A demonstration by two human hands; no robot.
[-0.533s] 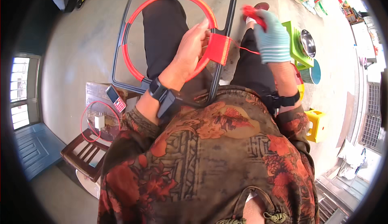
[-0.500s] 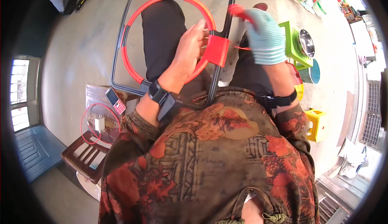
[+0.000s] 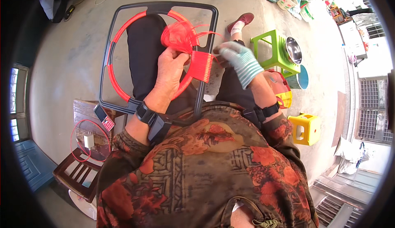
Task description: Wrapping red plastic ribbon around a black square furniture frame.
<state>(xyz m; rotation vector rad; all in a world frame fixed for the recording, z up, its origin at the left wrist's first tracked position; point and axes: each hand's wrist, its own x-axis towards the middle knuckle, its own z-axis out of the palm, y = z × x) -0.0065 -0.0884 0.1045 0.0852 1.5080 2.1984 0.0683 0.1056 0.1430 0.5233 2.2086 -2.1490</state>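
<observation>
Seen from the head camera, looking down over a person in a red-and-brown patterned top, seated on a concrete floor area. A dark rectangular frame (image 3: 158,55) lies across their lap, with a red hoop (image 3: 119,77) set inside it. The bare left hand (image 3: 170,69) is closed on the hoop's right side, just beside a block of tightly wound red strands (image 3: 201,66). A loose bunch of red strands (image 3: 181,34) fans out above that hand, blurred. The right hand (image 3: 240,61), in a striped pale-green glove, sits at the frame's right bar by the wound block; its fingers look curled, perhaps pinching a strand, but I cannot tell for sure through the blur.

To the right stand a green stool (image 3: 273,49) carrying a metal bowl (image 3: 293,49), and a small yellow stool (image 3: 305,128). At lower left, a wooden chair (image 3: 80,168) holds a white charger with a red cable (image 3: 88,140).
</observation>
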